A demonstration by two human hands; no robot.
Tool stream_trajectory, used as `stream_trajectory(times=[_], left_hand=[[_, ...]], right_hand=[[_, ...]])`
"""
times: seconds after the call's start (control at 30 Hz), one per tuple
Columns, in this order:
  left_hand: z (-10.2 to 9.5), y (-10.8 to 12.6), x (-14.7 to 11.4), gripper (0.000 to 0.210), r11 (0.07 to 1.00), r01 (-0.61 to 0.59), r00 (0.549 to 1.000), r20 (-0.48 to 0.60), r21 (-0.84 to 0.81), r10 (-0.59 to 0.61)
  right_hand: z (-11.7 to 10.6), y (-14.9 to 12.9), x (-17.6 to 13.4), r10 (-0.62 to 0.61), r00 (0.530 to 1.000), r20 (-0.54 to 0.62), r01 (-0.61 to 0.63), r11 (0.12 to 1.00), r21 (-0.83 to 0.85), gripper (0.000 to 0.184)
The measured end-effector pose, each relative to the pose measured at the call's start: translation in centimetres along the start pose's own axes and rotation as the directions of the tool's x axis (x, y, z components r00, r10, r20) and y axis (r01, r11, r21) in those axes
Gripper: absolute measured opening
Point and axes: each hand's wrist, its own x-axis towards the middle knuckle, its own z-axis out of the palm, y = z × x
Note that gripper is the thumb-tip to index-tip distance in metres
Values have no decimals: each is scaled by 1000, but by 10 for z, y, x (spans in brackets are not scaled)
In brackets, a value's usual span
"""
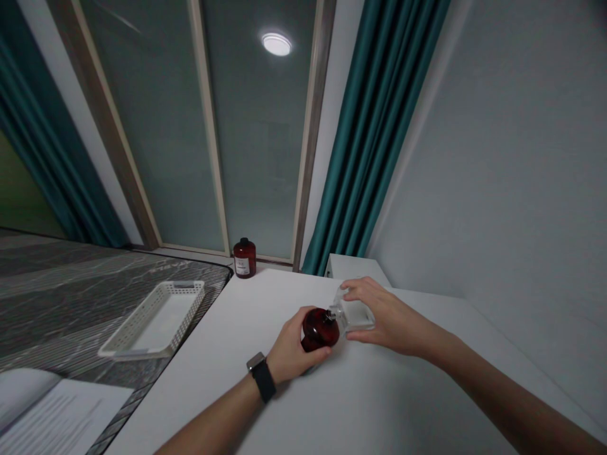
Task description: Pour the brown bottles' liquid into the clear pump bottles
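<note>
My left hand (pixel 294 351) is wrapped round a dark red-brown bottle (pixel 318 327), which leans with its neck toward the right. In my right hand (pixel 374 316) is a clear glass bottle (pixel 356 315), gripped between thumb and fingers and tipped on its side. The mouth of the clear bottle meets the neck of the brown bottle, just above the white table (pixel 408 404). Whether liquid passes between them I cannot tell. A black watch (pixel 262 375) is on my left wrist.
A second brown bottle (pixel 245 258) with a black cap and white label stands at the table's far left corner. Left of the table are a white plastic basket (pixel 121 354) and an open book (pixel 71 414). Behind are a white cabinet (pixel 355 266) and a teal curtain (pixel 370 139).
</note>
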Motion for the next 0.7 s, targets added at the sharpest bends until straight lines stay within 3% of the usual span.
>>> stream_trajectory(times=[0.7], left_hand=[[0,0,0,58,999,-24,1000,12,-33,24]], right_hand=[[-1,0,-1,-8,1000,-10,9,1000,14,50]])
